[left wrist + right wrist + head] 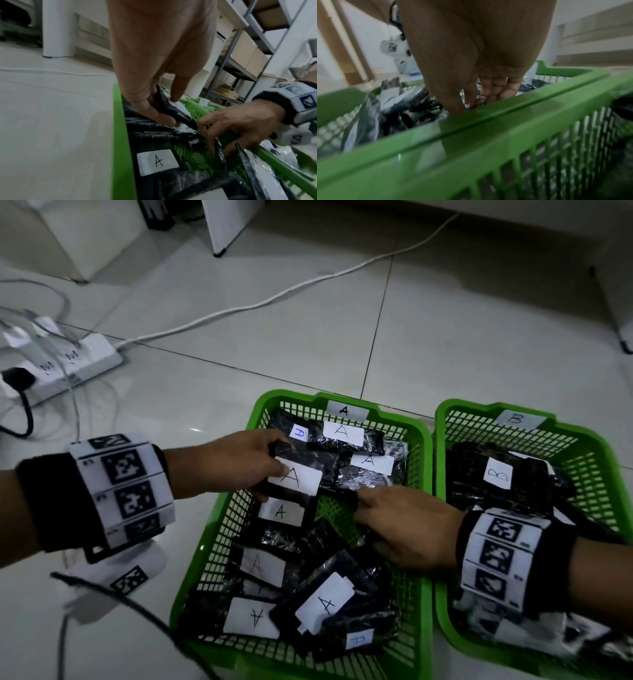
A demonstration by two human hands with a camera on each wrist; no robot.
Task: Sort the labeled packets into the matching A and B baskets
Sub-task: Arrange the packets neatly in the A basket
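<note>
Pinched between thumb and curled fingers of the left hand [226, 463], a black packet with a white "A" label [297, 478] hangs over the far left part of the A basket [219, 529], well inside its rim. Its long axis runs roughly left to right in the head view, the gripped end nearest the basket's left wall and the free end pointing toward the right hand [407, 529]. That hand reaches in over the wall shared with the B basket [596, 460]; its fingers are bent down among the packets on the mesh floor, and in the left wrist view they appear to pinch the edge of another black packet [220, 152], whose label cannot be read. The held packet already lies above its matching basket, so judged from this position the coming move is a short lowering, with the left hand the nearer one.
</note>
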